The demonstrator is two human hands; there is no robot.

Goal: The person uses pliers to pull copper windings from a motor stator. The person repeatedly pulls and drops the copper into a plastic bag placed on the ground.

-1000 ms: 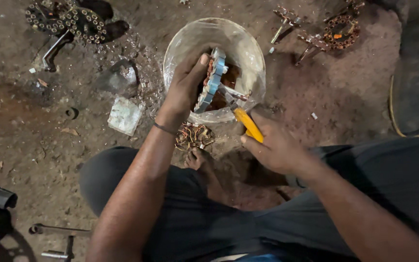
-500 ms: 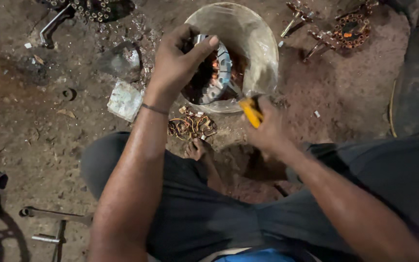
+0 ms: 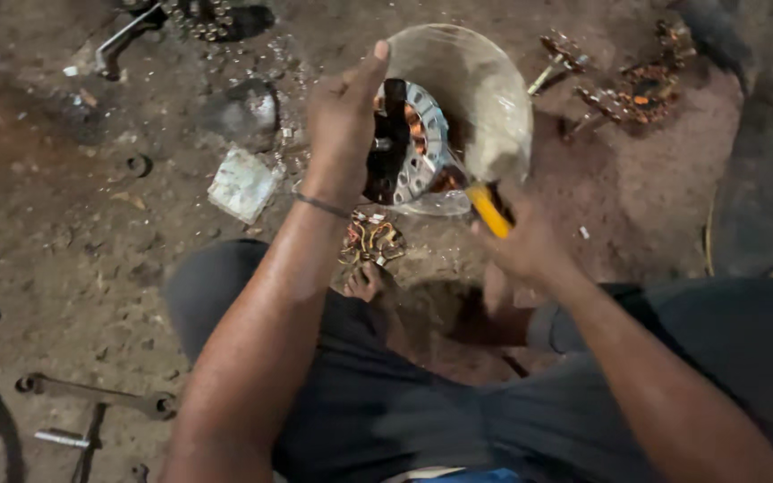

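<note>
Two grips: left hand [image 3: 344, 121] on stator [image 3: 409, 143] (copper-wound), right hand [image 3: 525, 246] on probably screwdriver [image 3: 488, 210].

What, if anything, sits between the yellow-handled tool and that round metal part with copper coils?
Nothing visible does. The left hand holds the round metal part with copper coils over the pale bowl; the right hand brings the yellow-handled tool to its lower edge.

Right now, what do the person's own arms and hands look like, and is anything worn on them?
Both arms are bare to above the elbow, with no sleeves or gloves showing. The left hand has a thin dark band around its wrist. The right hand shows no ring, watch or band.
</note>
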